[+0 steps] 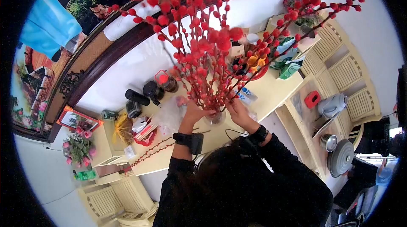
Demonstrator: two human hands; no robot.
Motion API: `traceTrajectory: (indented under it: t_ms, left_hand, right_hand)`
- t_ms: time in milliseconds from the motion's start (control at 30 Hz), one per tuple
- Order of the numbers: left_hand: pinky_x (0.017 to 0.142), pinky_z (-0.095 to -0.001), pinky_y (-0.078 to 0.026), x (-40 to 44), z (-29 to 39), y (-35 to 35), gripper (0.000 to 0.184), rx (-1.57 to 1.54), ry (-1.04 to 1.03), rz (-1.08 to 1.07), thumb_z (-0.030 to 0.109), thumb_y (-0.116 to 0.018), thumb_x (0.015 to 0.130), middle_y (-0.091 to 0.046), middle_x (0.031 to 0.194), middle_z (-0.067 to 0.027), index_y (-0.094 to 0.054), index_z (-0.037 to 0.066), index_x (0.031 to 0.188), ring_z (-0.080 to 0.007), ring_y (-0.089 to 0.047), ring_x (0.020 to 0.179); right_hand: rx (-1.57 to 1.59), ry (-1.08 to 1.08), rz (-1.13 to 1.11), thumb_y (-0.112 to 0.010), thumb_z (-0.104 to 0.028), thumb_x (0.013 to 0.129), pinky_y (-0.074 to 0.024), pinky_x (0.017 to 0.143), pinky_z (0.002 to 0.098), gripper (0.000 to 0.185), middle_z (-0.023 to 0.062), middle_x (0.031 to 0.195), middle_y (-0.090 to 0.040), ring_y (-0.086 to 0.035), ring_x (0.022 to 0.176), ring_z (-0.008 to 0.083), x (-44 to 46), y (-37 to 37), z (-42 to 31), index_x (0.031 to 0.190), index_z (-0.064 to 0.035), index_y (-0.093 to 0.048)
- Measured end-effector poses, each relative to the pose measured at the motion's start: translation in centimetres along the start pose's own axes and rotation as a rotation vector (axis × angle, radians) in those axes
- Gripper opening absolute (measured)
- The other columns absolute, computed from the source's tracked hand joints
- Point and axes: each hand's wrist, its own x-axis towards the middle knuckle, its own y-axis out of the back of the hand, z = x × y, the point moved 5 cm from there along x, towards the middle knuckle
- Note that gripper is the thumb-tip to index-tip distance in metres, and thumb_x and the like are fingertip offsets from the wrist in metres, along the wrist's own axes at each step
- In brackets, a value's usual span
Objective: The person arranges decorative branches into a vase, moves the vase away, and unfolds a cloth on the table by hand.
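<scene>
A large bunch of branches with red fuzzy buds (203,53) stands upright in a clear vase (216,118) on the cream cabinet top. My left hand (194,112) is wrapped round the lower stems from the left, just above the vase mouth. On the right side of the same stems, my right hand (240,113) has its fingers closed around them. Two loose red-budded branches (153,152) lie on the cabinet to the left of my left forearm. Beyond my left hand is a crumpled clear plastic bag (168,116).
Dark containers (137,97), a red-lidded jar (168,82) and a yellow bag (123,128) stand along the wall. A red basket (145,137) is at the left. Green packets (291,68) lie at the right, near a grey kettle (333,105). Pink flowers (80,148) stand far left.
</scene>
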Motion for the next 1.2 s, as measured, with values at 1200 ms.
traceTrajectory:
  t_ms: [1200]
  left_hand:
    - [0.08, -0.0353, -0.042, -0.5, 0.8, -0.9, 0.046, -0.48, 0.068, 0.157, 0.009, -0.07, 0.059, -0.055, 0.097, -0.0081, -0.049, 0.002, 0.099, -0.0183, -0.05, 0.093]
  right_hand:
    - [-0.21, 0.037, -0.029, -0.041, -0.01, 0.079, -0.0352, 0.083, 0.0319, 0.051, 0.0183, 0.113, -0.042, -0.044, 0.101, 0.03, 0.6, -0.5, -2.5, 0.123, -0.0023, -0.017]
